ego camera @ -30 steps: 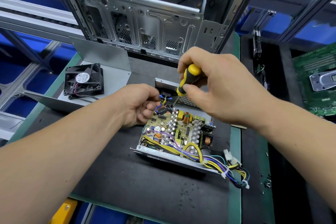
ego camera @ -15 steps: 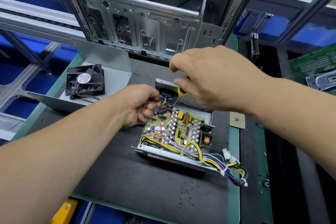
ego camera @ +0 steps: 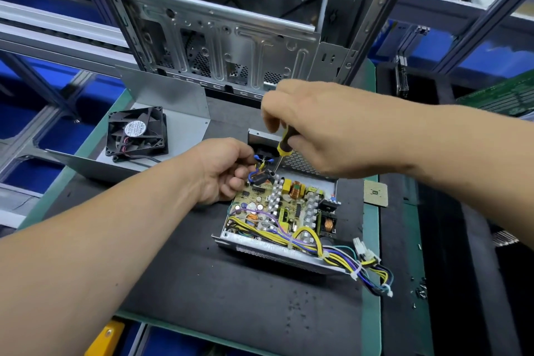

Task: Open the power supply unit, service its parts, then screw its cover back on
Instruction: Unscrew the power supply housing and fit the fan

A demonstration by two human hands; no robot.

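Note:
The open power supply unit [ego camera: 260,248] lies on the black mat, its circuit board [ego camera: 284,208] and yellow and purple wires [ego camera: 332,254] exposed. My right hand [ego camera: 323,127] grips a yellow and black screwdriver [ego camera: 281,143], held upright with its tip on the board's far left corner. My left hand [ego camera: 225,167] curls against the unit's far left side, fingers around the blue and yellow leads and black part there. The removed metal cover [ego camera: 185,124] lies at the left with the black fan [ego camera: 135,131] on it.
A bare computer case frame [ego camera: 231,46] stands behind the unit. A small chip [ego camera: 375,193] lies to the right of the unit on the green mat edge [ego camera: 371,283]. A green board [ego camera: 502,95] sits at far right. Loose screws [ego camera: 420,292] lie on the right mat.
My right hand shifted its hold on the screwdriver, rolling over the handle and covering most of it, then turning so the lower handle shows again. My left hand stayed in place.

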